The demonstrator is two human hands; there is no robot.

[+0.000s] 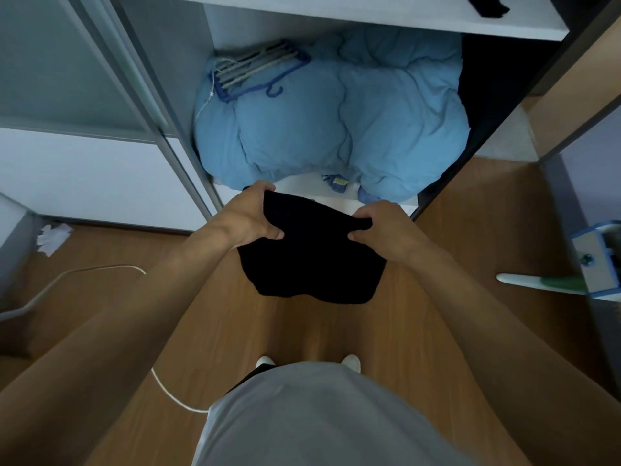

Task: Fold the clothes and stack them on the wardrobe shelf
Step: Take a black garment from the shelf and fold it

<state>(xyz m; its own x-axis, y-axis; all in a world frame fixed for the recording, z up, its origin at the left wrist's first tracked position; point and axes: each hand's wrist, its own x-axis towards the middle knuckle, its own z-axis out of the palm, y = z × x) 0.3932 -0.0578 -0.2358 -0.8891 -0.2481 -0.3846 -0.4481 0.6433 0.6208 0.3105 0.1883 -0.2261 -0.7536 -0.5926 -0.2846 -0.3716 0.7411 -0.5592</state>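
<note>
A black garment (312,260), folded over, hangs in front of me above the wooden floor. My left hand (250,216) grips its upper left edge with fingers curled over the top and thumb in front. Its upper right edge is held the same way by my right hand (386,227). Just beyond the garment stands the open wardrobe. Its white upper shelf (369,18) carries another dark garment (487,6) at the top edge of the view.
A bulky light blue duvet (353,122) fills the wardrobe's lower compartment, with blue hangers (258,70) lying on it. A white cable (168,391) runs across the floor at left. Crumpled paper (52,235) lies near the left wall. A blue-and-white object (594,260) juts in at right.
</note>
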